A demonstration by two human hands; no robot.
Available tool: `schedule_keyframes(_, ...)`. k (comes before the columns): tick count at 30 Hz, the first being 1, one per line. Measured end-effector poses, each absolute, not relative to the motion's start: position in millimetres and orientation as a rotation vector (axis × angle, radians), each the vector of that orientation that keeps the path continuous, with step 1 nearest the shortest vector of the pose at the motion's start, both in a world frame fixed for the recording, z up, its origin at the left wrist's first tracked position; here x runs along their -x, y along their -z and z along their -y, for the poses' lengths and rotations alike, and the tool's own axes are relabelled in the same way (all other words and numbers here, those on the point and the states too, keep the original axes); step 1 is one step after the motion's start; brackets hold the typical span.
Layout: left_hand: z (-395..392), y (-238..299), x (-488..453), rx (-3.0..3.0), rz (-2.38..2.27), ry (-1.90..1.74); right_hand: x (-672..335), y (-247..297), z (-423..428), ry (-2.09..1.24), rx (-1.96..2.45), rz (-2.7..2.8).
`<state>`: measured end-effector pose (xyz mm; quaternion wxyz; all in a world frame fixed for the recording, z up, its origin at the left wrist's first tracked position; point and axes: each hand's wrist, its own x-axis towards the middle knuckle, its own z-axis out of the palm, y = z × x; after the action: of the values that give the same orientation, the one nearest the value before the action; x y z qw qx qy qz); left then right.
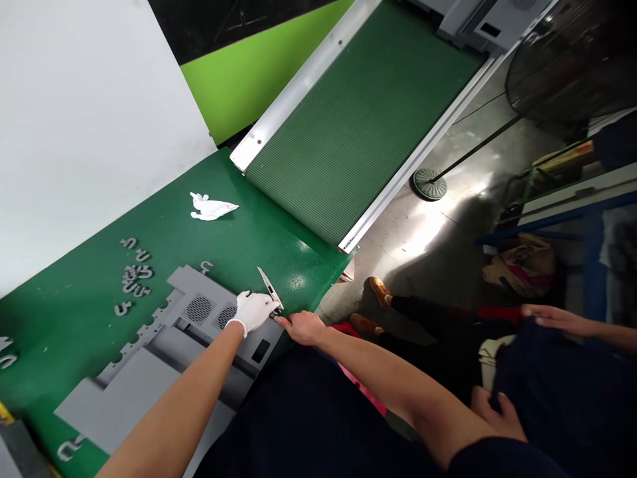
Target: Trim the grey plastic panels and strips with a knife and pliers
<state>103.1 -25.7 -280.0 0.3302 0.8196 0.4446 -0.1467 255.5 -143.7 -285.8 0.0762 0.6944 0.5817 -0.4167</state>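
Observation:
My left hand [255, 311], in a white glove, rests on the top end of a long grey plastic panel [149, 378] with two round speaker grilles, lying on a green table [74, 312]. Its fingers curl over the panel edge beside a utility knife [269, 287]. My right hand [304, 326] is bare and closed on the knife's handle end, the blade pointing up and away over the table. The two hands almost touch.
A loose white glove [212, 208] lies farther up the table. Small grey plastic offcuts [135, 272] sit left of the panel. A green conveyor belt [358, 126] slopes up behind. Another seated person's hands [552, 317] and legs are at right, with a fan stand [429, 183] on the floor.

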Motion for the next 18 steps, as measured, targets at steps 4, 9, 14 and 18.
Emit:
schedule_keyframes(4, 25, 275, -102, -2.134, -1.144, 0.369, -253, 280, 148, 1.201, -2.117, -1.761)
schedule_keyframes(9, 25, 272, -100, -2.135, -1.131, 0.366, -247, 276, 150, 1.144, -2.151, -1.774)
schedule_keyframes(14, 26, 273, -100, -2.134, -1.131, 0.364, -243, 275, 149, 1.147, -2.156, -1.783)
schedule_keyframes(18, 26, 273, -100, -2.12, -1.138, 0.365, -244, 277, 147, 1.179, -2.152, -1.753)
